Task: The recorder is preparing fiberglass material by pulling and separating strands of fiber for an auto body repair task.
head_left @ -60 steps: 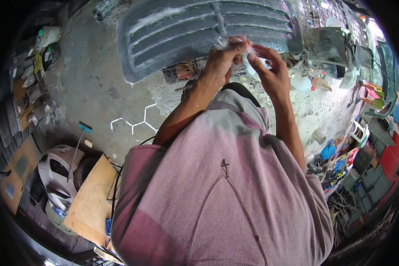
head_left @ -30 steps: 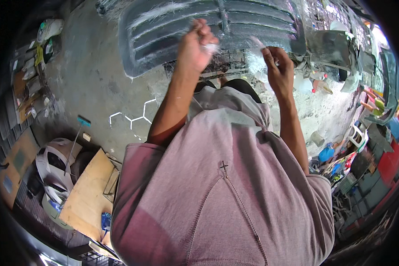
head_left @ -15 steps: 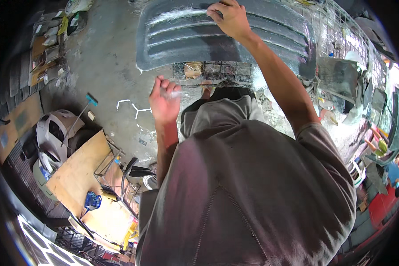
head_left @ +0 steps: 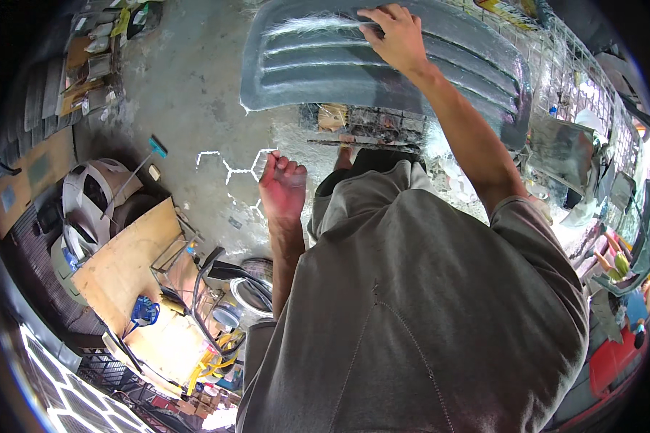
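Note:
A large dark grey panel [head_left: 325, 88] with long raised ribs lies in front of me at the top of the view. Loose white fibre strands [head_left: 307, 27] spread along its farthest rib. My right hand [head_left: 399, 40] is over the panel at the right end of those strands, thumb and forefinger apart, holding nothing that shows. Left of my body, my left hand [head_left: 283, 191] is raised with its fingers curled inward. Whatever it may hold is blurred and too faint to name.
Below the panel stands a wire-mesh frame [head_left: 383, 123]; mesh continues at the right. A blue-headed broom [head_left: 158, 146] leans at the left, near grey moulded body parts [head_left: 97, 191] and a wooden board [head_left: 126, 249]. Cardboard and stacked sheets [head_left: 79, 58] line the far left.
My right hand has opened its pinch at the fibre strands. My left hand's fingers have curled inward, and the whitish wisp seen there before no longer shows clearly. The view has shifted slightly.

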